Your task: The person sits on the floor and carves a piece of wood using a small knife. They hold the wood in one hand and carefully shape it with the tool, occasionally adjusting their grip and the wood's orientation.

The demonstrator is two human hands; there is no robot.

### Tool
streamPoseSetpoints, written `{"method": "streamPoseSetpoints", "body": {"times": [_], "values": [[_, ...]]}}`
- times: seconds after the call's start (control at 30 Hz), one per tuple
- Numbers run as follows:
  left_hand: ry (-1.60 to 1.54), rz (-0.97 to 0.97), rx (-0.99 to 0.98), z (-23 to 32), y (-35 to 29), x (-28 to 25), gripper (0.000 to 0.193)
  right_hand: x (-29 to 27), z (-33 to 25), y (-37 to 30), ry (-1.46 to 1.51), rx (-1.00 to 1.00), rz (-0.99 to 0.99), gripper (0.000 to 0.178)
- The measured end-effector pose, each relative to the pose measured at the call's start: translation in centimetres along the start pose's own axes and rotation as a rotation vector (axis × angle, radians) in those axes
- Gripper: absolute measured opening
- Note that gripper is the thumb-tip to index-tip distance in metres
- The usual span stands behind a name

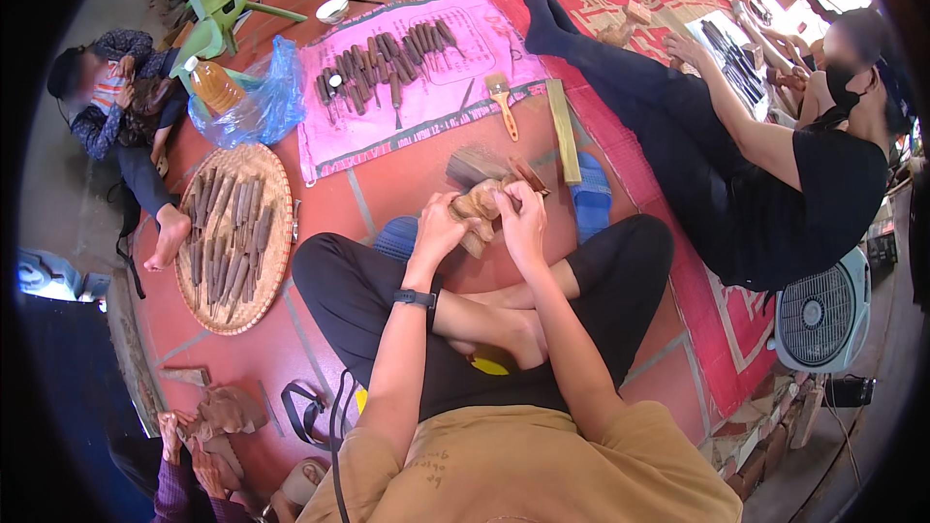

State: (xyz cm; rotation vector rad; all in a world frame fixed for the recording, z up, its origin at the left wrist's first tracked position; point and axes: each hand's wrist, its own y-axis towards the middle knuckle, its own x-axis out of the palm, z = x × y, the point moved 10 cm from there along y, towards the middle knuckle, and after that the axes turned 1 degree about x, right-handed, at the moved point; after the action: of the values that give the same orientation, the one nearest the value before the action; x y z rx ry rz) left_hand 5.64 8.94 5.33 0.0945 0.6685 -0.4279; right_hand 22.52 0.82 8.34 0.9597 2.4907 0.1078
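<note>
Tan shirt (542,470) overhangs red tiles (407,179) (hands (440,230) (524,225) on wood (478,203)).

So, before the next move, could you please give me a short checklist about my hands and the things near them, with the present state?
1. Left hand holds the wooden piece: ok.
2. Right hand is at the same piece: ok.
3. Right fingers free of any small tool: cannot tell.
4. Floor just beyond the hands free: not ok, a dark wood block lies there.
5. Flat brush uncovered: ok, it lies across the near edge of the pink cloth.
6. Handled tools apart from the hands: ok, grouped on the cloth.
</note>
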Motion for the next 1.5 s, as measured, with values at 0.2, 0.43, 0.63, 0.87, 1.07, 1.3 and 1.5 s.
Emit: {"method": "streamPoseSetpoints", "body": {"times": [0.2,0.43,0.63,0.87,1.07,1.3,1.5], "values": [[-0.024,-0.001,-0.009,-1.7,0.4,0.4,0.054,3.5,10.0,-5.8,0.719,0.748,-0.192,0.004],[-0.022,-0.024,-0.016,-1.0,0.2,0.3,0.053,1.8,8.0,-3.8,0.374,0.35,-0.112,0.004],[0.003,-0.013,-0.011,-0.6,0.2,0.3,0.052,0.5,3.6,-2.6,0.104,0.074,-0.071,0.008],[-0.021,-0.018,-0.042,-0.5,0.2,0.3,0.05,0.8,2.6,-2.7,-0.26,-0.102,-0.07,0.004],[-0.021,-0.005,-0.046,-0.5,0.1,0.3,0.049,0.0,0.7,-2.1,-0.135,-0.153,-0.042,0.006],[-0.025,0.0,-0.055,-0.4,0.0,0.2,0.049,0.5,4.9,-2.8,-0.364,-0.039,-0.063,0.009],[-0.018,0.0,-0.032,-0.3,0.1,0.4,0.049,0.9,2.2,-2.5,-0.095,-0.101,-0.064,0.008]]}}
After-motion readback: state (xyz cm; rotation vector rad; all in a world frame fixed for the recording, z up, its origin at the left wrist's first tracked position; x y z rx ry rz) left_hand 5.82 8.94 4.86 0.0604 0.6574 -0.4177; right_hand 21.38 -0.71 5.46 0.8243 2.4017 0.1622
